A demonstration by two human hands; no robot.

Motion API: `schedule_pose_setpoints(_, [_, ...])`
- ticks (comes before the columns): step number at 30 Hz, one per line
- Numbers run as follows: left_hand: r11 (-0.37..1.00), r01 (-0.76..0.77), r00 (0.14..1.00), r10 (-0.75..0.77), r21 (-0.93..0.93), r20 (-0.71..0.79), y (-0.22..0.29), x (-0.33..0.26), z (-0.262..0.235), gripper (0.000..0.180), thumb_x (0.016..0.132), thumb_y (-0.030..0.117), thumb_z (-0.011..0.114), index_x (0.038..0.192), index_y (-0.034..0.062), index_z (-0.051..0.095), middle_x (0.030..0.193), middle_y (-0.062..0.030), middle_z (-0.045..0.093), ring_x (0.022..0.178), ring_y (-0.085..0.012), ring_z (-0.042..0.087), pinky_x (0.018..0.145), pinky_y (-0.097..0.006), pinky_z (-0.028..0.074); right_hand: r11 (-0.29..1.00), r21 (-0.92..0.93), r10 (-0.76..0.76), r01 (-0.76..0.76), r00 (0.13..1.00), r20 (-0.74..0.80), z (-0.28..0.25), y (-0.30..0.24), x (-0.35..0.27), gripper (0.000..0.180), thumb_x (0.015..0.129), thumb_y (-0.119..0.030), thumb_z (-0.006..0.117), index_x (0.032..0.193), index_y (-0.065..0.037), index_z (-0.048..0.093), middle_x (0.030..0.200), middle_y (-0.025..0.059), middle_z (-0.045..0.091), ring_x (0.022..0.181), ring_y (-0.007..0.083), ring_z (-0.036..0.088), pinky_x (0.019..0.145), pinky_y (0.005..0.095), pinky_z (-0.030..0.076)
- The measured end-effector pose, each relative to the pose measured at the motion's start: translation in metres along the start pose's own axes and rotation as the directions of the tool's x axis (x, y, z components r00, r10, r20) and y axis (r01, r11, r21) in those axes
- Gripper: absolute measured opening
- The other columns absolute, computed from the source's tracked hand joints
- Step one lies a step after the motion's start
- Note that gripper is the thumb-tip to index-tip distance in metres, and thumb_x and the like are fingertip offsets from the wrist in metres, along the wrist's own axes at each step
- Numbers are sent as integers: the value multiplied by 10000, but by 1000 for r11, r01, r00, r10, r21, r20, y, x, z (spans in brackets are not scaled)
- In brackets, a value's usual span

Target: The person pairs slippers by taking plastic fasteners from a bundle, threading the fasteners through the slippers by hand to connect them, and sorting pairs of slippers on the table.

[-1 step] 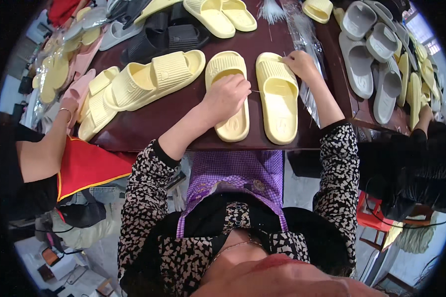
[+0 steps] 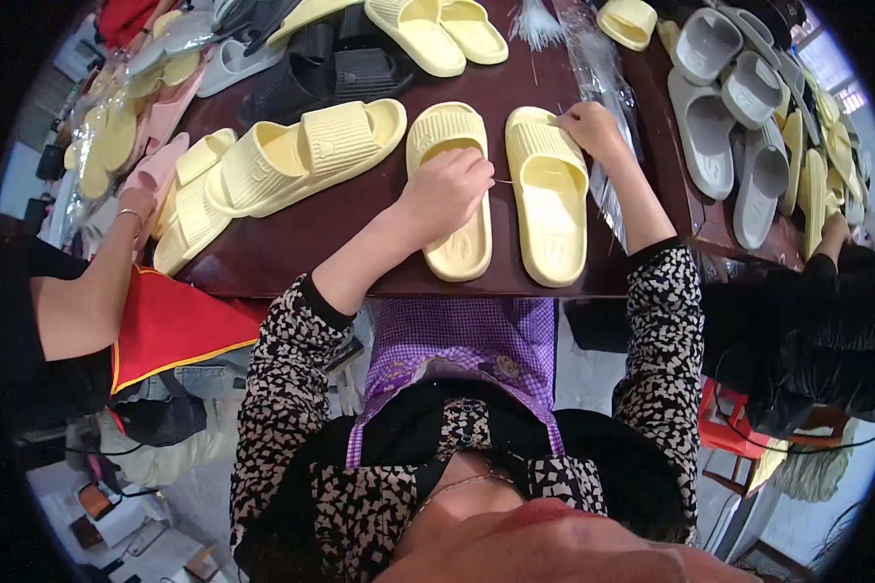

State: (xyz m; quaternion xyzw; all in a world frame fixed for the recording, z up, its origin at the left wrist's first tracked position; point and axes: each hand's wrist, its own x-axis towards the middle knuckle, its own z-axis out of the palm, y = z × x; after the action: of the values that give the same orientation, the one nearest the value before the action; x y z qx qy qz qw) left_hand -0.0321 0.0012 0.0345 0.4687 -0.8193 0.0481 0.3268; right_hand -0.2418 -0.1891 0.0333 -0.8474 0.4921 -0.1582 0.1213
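Note:
Two pale yellow slide slippers lie side by side before me, toes away from me. Over the opening of the left slipper (image 2: 457,255) is my left hand (image 2: 447,194), its fingers closed in a pinch. A thin pale strand (image 2: 503,181) sticks out from those fingertips toward the right slipper (image 2: 551,228). My right hand (image 2: 593,131) is at the far right edge of that slipper's ribbed strap, fingers bent together and touching it. Whatever its fingertips hold is too small to make out.
More yellow slippers (image 2: 297,155) lie at the left, with black slippers (image 2: 311,83) behind them. A white bundle of strands (image 2: 537,24) and clear plastic wrap (image 2: 601,68) lie at the back. Grey slippers (image 2: 702,131) are piled right. Co-workers' arms (image 2: 102,282) reach in at both sides.

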Motion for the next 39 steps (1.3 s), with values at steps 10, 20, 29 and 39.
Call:
schedule_pose_setpoints(10, [995, 16, 991, -28, -97, -129, -3, -6, -8, 86, 792, 61, 563, 855, 19, 523, 848, -109, 532, 785, -265, 566, 704, -355, 472, 913, 398, -66, 90, 995, -74, -22, -64, 25, 150, 800, -140, 628, 861, -9, 668, 712, 63, 646, 656, 125, 599, 617, 265, 470])
schedule_pose_setpoints(20, [995, -69, 973, 52, -69, -226, 3, -2, -11, 117, 717, 37, 529, 829, 14, 507, 837, -102, 496, 793, -250, 546, 700, -348, 470, 883, 468, -270, 41, 860, 433, -18, -135, 46, 110, 818, -154, 645, 813, -43, 646, 719, -14, 599, 625, 51, 502, 545, 207, 389])
schedule_pose_setpoints(29, [994, -63, 981, 45, -90, -191, 6, 0, -13, 105, 726, 35, 530, 827, 16, 511, 859, -102, 492, 812, -249, 542, 722, -346, 470, 588, 746, -247, -313, 809, 534, -15, -150, 42, 107, 858, -138, 602, 849, -40, 645, 796, 17, 643, 696, 73, 547, 618, 213, 429])
schedule_pose_setpoints(39, [947, -60, 875, -102, -315, -473, 3, 9, -28, 196, 796, 59, 571, 980, -7, 561, 960, -145, 565, 806, -284, 594, 723, -344, 493, 592, 805, -235, -30, 949, 208, -37, -122, 24, 121, 881, -108, 583, 894, 2, 634, 880, 52, 656, 795, 110, 585, 743, 241, 471])
